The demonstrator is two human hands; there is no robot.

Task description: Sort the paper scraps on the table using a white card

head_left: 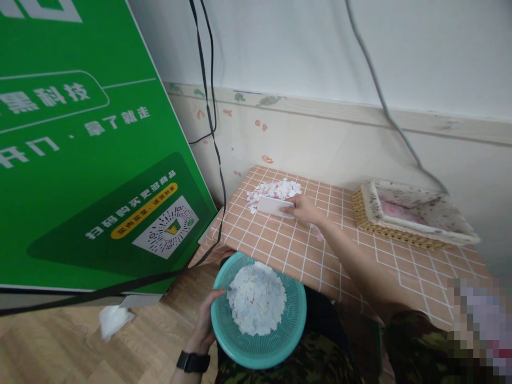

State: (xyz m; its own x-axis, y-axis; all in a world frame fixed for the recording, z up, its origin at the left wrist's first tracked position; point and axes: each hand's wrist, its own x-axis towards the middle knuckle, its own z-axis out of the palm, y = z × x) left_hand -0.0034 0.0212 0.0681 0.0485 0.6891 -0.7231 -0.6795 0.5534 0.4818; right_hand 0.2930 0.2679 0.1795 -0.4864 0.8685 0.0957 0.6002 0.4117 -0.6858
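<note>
My left hand [207, 316] grips the rim of a round teal plastic colander [295, 320] over my lap, just below the table edge. Inside the colander lies a heap of small white scraps [256, 298], seemingly torn paper. On the table, my right hand [304, 209] is closed on the right end of a flat white scraper-like plate [270, 206]. The plate stands on its edge against a loose pile of white and pinkish scraps [280, 188]. A few pink scraps [317, 232] lie near my right forearm.
A tan checked cloth covers the table [280, 240]. At its right back stands a cloth-lined wicker basket [370, 213]. A green printed cabinet [80, 160] is at left, with a black cable [218, 176] hanging beside it. A white crumpled bag [114, 321] lies on the floor.
</note>
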